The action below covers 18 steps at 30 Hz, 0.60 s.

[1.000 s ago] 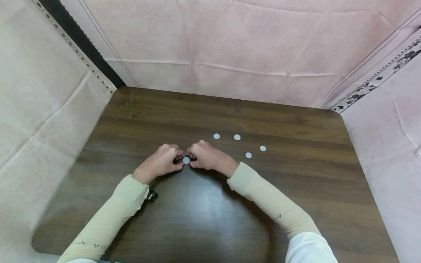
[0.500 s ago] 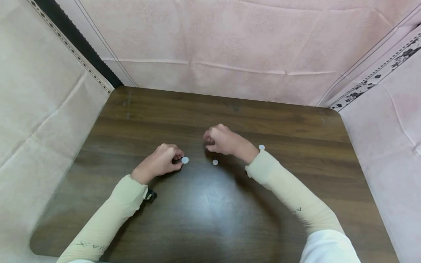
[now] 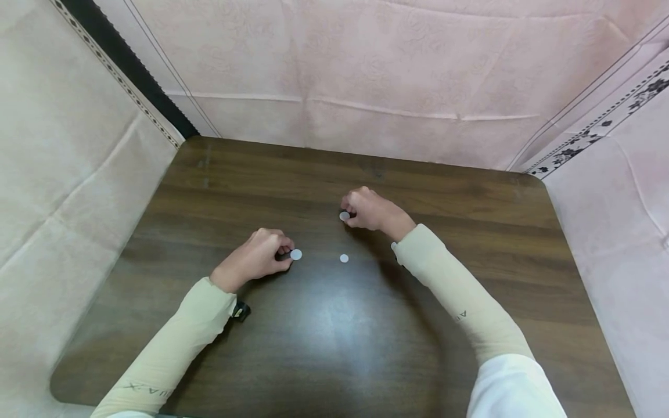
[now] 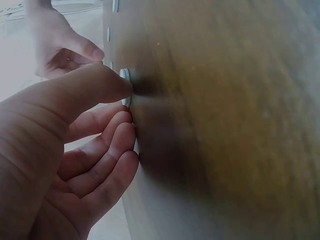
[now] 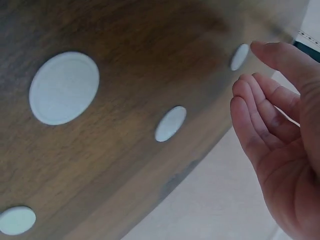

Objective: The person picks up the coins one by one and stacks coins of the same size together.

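Observation:
Near the table's middle, my left hand (image 3: 257, 258) pinches a white round disc (image 3: 296, 254) between thumb and fingers. Edge-on in the left wrist view, the held disc (image 4: 125, 86) shows layers at its rim; whether it is a stack I cannot tell. Farther back and to the right, my right hand (image 3: 368, 210) has thumb and fingertips at opposite sides of another white disc (image 3: 344, 216), which lies low at the tabletop. The right wrist view shows this disc (image 5: 240, 56) just beyond the thumb tip. A loose disc (image 3: 344, 258) lies between the hands.
Three more flat discs show in the right wrist view: a near one (image 5: 64, 88), a middle one (image 5: 170, 123) and one at the lower left (image 5: 17, 220). The right arm covers most of them in the head view. Pale cloth (image 3: 376, 69) hangs behind the wooden table (image 3: 251, 174).
My right hand has left the disc at the left hand and moved right and back to another disc. A loose disc shows where that hand had been. The left hand stays put.

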Each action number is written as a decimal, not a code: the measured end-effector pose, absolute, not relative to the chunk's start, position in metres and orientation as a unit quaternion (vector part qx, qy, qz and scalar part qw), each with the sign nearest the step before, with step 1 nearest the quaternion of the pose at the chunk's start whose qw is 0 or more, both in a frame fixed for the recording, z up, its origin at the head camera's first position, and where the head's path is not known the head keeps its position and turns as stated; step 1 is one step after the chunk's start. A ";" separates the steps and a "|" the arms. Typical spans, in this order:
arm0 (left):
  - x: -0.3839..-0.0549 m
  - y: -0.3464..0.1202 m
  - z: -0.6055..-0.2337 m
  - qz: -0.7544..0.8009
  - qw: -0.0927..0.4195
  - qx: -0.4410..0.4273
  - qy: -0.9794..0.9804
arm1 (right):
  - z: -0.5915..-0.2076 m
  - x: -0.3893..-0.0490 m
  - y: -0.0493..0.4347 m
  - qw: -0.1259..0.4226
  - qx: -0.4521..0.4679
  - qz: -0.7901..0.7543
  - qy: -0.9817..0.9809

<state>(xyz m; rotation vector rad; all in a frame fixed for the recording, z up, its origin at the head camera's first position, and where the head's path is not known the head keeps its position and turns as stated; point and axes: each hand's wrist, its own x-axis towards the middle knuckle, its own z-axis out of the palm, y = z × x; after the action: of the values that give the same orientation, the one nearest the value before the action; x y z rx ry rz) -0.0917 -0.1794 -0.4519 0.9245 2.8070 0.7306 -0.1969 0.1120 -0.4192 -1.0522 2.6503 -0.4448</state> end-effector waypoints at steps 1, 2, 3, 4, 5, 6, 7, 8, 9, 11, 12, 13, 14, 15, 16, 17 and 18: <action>-0.092 -0.179 -0.452 0.240 0.049 0.302 0.921 | -0.421 -0.199 0.112 0.129 -0.363 -0.149 0.911; -0.091 -0.180 -0.452 0.240 0.050 0.301 0.921 | -0.422 -0.201 0.112 0.134 -0.362 -0.147 0.911; -0.091 -0.180 -0.452 0.241 0.051 0.300 0.922 | -0.423 -0.202 0.112 0.140 -0.361 -0.145 0.911; -0.092 -0.180 -0.452 0.241 0.052 0.300 0.922 | -0.424 -0.204 0.111 0.147 -0.358 -0.142 0.911; -0.092 -0.180 -0.452 0.240 0.052 0.299 0.922 | -0.424 -0.206 0.111 0.156 -0.352 -0.142 0.912; -0.092 -0.180 -0.452 0.239 0.052 0.299 0.922 | -0.424 -0.207 0.111 0.165 -0.347 -0.141 0.912; -0.092 -0.180 -0.452 0.239 0.051 0.299 0.923 | -0.424 -0.209 0.110 0.175 -0.341 -0.140 0.913; -0.092 -0.180 -0.452 0.238 0.050 0.300 0.923 | -0.423 -0.211 0.109 0.185 -0.337 -0.140 0.912; -0.092 -0.180 -0.453 0.238 0.050 0.300 0.922 | -0.423 -0.212 0.109 0.193 -0.336 -0.137 0.912; -0.092 -0.180 -0.453 0.237 0.051 0.302 0.922 | -0.421 -0.215 0.108 0.206 -0.335 -0.132 0.910; -0.092 -0.180 -0.453 0.237 0.051 0.303 0.922 | -0.420 -0.216 0.107 0.212 -0.336 -0.128 0.909; -0.092 -0.180 -0.453 0.237 0.052 0.304 0.921 | -0.419 -0.217 0.106 0.215 -0.339 -0.125 0.907; -0.092 -0.180 -0.454 0.236 0.051 0.305 0.921 | -0.418 -0.218 0.105 0.220 -0.339 -0.124 0.906; -0.091 -0.180 -0.453 0.236 0.052 0.305 0.921 | -0.418 -0.219 0.105 0.224 -0.340 -0.123 0.905; -0.091 -0.180 -0.453 0.236 0.051 0.304 0.921 | -0.417 -0.220 0.104 0.227 -0.341 -0.121 0.904; -0.091 -0.180 -0.453 0.236 0.050 0.304 0.922 | -0.416 -0.220 0.103 0.229 -0.343 -0.121 0.903; -0.091 -0.180 -0.453 0.235 0.048 0.303 0.922 | -0.416 -0.221 0.102 0.231 -0.346 -0.119 0.901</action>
<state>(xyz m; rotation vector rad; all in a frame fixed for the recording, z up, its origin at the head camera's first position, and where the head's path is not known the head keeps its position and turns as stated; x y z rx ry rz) -0.0908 -0.1795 -0.4526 0.9225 2.8115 0.7175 -0.2212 0.1022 -0.4161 -0.9521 2.4788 -0.3260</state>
